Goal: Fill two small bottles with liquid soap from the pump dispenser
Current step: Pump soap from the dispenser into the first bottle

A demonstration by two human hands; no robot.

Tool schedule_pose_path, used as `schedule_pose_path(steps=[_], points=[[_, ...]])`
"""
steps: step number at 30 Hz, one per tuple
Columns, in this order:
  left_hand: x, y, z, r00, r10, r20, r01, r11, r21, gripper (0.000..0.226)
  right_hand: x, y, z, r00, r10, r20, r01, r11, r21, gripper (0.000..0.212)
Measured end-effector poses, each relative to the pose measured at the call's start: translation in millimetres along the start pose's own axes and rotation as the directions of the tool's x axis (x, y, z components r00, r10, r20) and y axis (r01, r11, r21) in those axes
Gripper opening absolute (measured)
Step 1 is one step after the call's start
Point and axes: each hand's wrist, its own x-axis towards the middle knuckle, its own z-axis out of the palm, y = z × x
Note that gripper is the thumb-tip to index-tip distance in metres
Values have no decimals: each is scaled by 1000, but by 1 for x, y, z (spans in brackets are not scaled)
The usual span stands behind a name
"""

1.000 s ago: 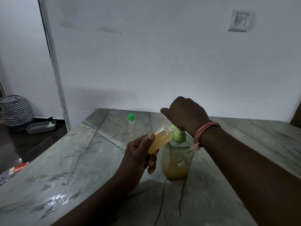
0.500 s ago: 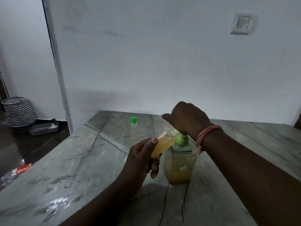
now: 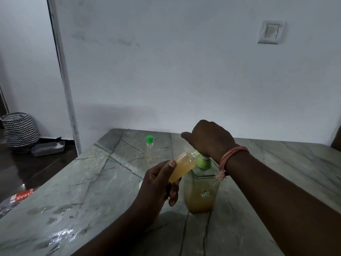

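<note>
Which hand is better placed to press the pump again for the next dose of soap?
The right hand: it rests on top of the pump. The left hand holds the tilted bottle at the spout.

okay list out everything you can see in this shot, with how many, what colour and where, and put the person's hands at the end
Pump dispenser: one, clear with amber soap and a green pump, centre of the table.
Small bottle: one, amber-filled, tilted with its mouth at the pump spout.
Capped bottle: one, clear with a green cap, upright near the table's far edge.
Table: one, grey-green marble.
Basket: one, black-and-white zigzag, on the floor at left.
Tray: one, grey, on the floor beside the basket.
Wall switch: one, white, upper right.
Wrist thread: pink, right wrist.
Left hand: holds the small bottle.
Right hand: rests on the pump top.
</note>
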Motion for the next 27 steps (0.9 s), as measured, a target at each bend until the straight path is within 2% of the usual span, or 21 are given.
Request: schedule_pose_path(steps=[6, 8, 11, 17, 21, 24, 27], points=[[-4, 3, 0, 1000, -3, 0, 3, 1000, -4, 28, 3, -7, -11, 996, -90, -11, 87, 985, -148, 40], [-3, 2, -1, 1000, -4, -3, 4, 1000, -13, 29, 4, -6, -7, 996, -77, -42, 72, 992, -105, 40], [-1, 0, -1, 1000, -4, 2, 4, 1000, -4, 28, 1, 1, 0, 1000, 15, -2, -15, 1000, 12, 44], [-2, 0, 0, 1000, -5, 8, 5, 1000, -1, 30, 2, 0, -2, 999, 22, 32, -21, 1000, -20, 42], [-3, 0, -1, 1000, -5, 0, 5, 1000, -15, 35, 3, -4, -10, 997, -62, -40, 57, 991, -124, 45], [-1, -2, -2, 1000, 1, 16, -1, 1000, 3, 32, -2, -2, -3, 999, -4, -53, 2, 1000, -26, 47], [-1, -1, -1, 1000, 0, 22, 0, 1000, 13, 31, -4, -1, 0, 1000, 19, -4, -19, 999, -34, 47]])
